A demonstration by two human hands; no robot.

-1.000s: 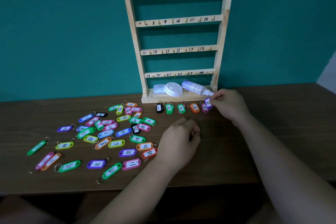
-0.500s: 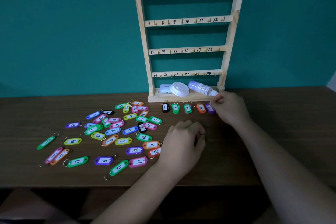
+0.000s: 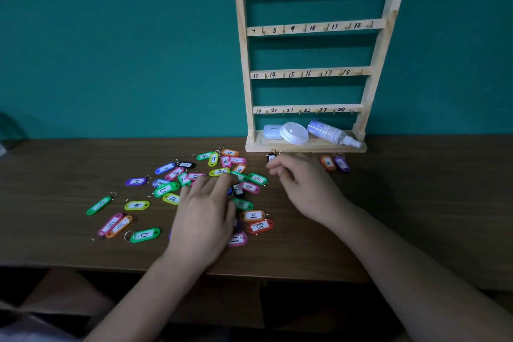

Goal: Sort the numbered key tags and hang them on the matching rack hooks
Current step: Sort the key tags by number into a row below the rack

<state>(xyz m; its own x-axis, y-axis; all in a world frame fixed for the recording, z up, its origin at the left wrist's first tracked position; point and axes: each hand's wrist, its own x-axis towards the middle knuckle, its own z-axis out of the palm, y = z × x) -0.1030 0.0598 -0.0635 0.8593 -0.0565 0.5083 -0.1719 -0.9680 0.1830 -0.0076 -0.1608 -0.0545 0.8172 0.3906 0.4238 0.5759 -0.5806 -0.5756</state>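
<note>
A wooden rack (image 3: 313, 27) with four rows of hooks numbered 1 to 24 stands against the teal wall, all hooks bare. Several coloured numbered key tags (image 3: 136, 205) lie scattered on the brown table (image 3: 416, 203) left of the rack. A short row of tags lies before the rack base: a black tag (image 3: 271, 157), an orange tag 4 (image 3: 327, 162) and a purple tag 5 (image 3: 342, 163). My left hand (image 3: 205, 211) lies flat over the pile, fingers spread on the tags. My right hand (image 3: 302, 183) hovers loosely curled over the row's middle, hiding tags there, holding nothing visible.
On the rack's base shelf lie a small white case (image 3: 271, 131), a round white lid (image 3: 294, 133) and a spray bottle (image 3: 331, 133) on its side. The table's front edge runs below my forearms.
My right hand left the purple tag 5 at the row's right end and moved left. My left hand opened from a loose fist and reached onto the pile.
</note>
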